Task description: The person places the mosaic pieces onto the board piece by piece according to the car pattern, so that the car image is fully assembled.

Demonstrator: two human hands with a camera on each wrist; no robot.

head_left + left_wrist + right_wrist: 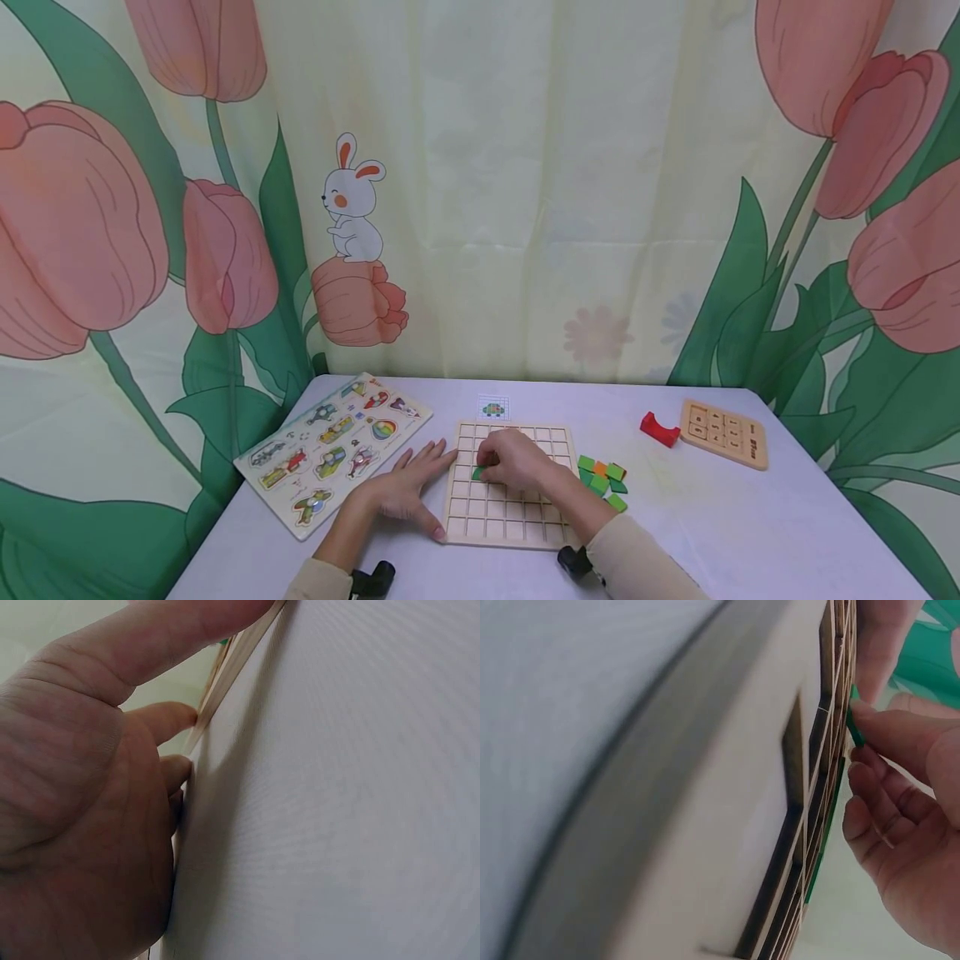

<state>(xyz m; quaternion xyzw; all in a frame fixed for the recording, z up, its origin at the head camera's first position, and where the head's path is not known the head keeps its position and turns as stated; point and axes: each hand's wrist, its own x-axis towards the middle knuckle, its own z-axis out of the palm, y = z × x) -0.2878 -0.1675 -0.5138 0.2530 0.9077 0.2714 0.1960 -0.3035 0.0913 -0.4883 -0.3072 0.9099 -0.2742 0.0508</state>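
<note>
A light wooden grid board (pixel 510 525) lies mid-table, its square cells marked off by thin ridges. My left hand (pixel 411 483) spreads along the board's left side, thumb at the near left corner and fingertips at the left edge. Over the upper left cells, my right hand (pixel 517 460) pinches a small green tile (pixel 856 718) between thumb and fingers. Another green piece (pixel 826 832) shows along the board's surface in the right wrist view; the hand mostly hides that area from above. Right of the board, several loose green tiles (pixel 598 485) lie with an orange tile (pixel 600 468).
A small pattern card (pixel 493 407) lies beyond the board. At left, a picture puzzle board (pixel 337 450) sits close to the left hand. A red curved block (pixel 660 430) and a wooden number board (pixel 723 433) lie at right. A printed curtain (pixel 525 208) hangs behind the table.
</note>
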